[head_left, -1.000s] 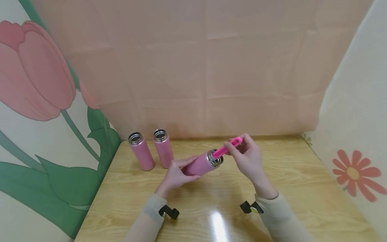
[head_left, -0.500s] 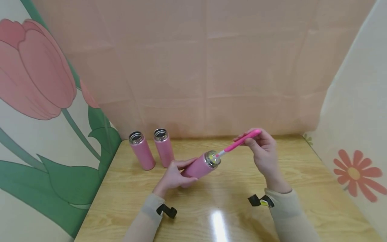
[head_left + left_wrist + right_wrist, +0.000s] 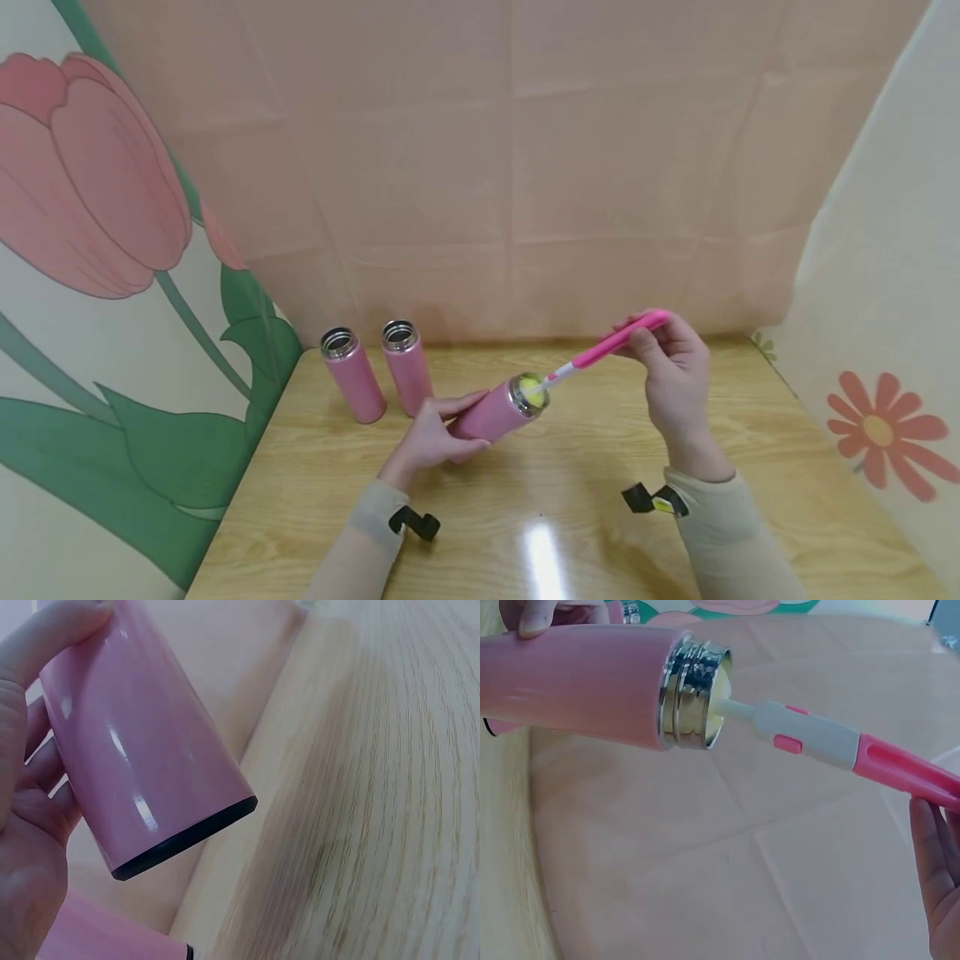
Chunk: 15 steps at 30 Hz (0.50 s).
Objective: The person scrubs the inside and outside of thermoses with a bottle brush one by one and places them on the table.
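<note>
My left hand (image 3: pixel 427 437) grips a pink bottle (image 3: pixel 487 417) round its body and holds it tilted above the table, mouth toward the right. In the left wrist view the black base of the bottle (image 3: pixel 150 772) shows. My right hand (image 3: pixel 678 375) pinches the pink handle of a bottle brush (image 3: pixel 615 342). The brush's white neck leads into the bottle's steel mouth, where a pale yellow sponge head (image 3: pixel 533 390) sits at the opening. In the right wrist view, the sponge (image 3: pixel 721 694) fills the threaded rim; how deep it reaches is hidden.
Two more pink bottles stand uncapped at the back left, one on the left (image 3: pixel 356 383) and one beside it (image 3: pixel 408 375). The wooden table (image 3: pixel 600 533) meets a pale pink cloth backdrop (image 3: pixel 510 208), with printed flower panels on both sides.
My right hand has drawn the brush up and right, so its white neck and yellow sponge now show at the mouth. The held bottle has shifted only slightly.
</note>
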Motion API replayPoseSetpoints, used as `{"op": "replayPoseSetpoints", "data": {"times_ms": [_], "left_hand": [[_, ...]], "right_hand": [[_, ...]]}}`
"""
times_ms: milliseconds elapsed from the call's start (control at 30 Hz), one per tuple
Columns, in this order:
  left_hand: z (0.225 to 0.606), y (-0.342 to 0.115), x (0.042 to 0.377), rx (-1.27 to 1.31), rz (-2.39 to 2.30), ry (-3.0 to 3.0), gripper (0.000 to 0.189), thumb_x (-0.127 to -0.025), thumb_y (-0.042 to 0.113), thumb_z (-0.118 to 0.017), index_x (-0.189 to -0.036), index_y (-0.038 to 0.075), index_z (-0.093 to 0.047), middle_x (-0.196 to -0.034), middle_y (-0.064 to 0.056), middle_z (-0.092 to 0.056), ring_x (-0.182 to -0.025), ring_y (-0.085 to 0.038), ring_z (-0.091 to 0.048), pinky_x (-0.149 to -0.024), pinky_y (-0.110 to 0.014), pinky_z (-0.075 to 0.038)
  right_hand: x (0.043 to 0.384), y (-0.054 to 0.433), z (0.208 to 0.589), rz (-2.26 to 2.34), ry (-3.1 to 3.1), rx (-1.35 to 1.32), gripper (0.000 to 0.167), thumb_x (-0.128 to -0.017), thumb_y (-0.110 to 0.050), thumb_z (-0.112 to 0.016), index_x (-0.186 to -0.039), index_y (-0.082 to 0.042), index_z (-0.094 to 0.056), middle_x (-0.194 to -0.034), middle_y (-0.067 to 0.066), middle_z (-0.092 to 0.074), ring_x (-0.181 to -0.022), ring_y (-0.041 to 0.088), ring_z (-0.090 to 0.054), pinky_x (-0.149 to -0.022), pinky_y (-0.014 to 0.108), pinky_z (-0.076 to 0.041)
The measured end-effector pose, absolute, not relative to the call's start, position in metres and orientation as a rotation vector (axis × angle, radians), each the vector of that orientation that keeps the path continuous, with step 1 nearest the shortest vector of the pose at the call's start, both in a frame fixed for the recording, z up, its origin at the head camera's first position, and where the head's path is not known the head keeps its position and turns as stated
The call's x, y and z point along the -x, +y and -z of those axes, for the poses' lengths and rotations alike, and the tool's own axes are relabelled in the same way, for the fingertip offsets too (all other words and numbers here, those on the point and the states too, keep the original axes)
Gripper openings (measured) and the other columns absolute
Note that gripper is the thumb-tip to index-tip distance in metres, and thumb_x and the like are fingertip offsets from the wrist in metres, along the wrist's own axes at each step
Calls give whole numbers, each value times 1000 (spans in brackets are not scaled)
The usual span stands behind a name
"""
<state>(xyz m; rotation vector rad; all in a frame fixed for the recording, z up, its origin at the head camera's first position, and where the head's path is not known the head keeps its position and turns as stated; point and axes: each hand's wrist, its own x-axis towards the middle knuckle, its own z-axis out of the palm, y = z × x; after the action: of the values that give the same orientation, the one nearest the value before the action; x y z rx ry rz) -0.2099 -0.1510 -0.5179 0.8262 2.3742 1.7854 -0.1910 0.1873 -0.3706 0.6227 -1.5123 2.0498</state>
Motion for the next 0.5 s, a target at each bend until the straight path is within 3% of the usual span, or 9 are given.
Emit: {"op": "replayPoseSetpoints", "data": {"times_ms": [300,500], "left_hand": [[520,-151,209,-866,-1767,2394,76,-85,26,-95,-153,24,-62,-146,10,-65,-130,-21,-65,-108,-53,-52],[521,-151,210,-832,-1766,2393,74,-84,29,-95,-150,36,-63,-146,13,-65,-130,-20,-64,-108,-54,-51]], "right_hand": [[190,194,365,-2098,-1397,-510,28,-106,-1,-62,-110,26,-57,-96,18,-76,-85,26,-80,-77,37,-65],[189,195,364,-2096,-1374,-467,28,-106,-3,-63,-110,25,-59,-97,19,-76,-85,27,-79,-78,38,-64]]}}
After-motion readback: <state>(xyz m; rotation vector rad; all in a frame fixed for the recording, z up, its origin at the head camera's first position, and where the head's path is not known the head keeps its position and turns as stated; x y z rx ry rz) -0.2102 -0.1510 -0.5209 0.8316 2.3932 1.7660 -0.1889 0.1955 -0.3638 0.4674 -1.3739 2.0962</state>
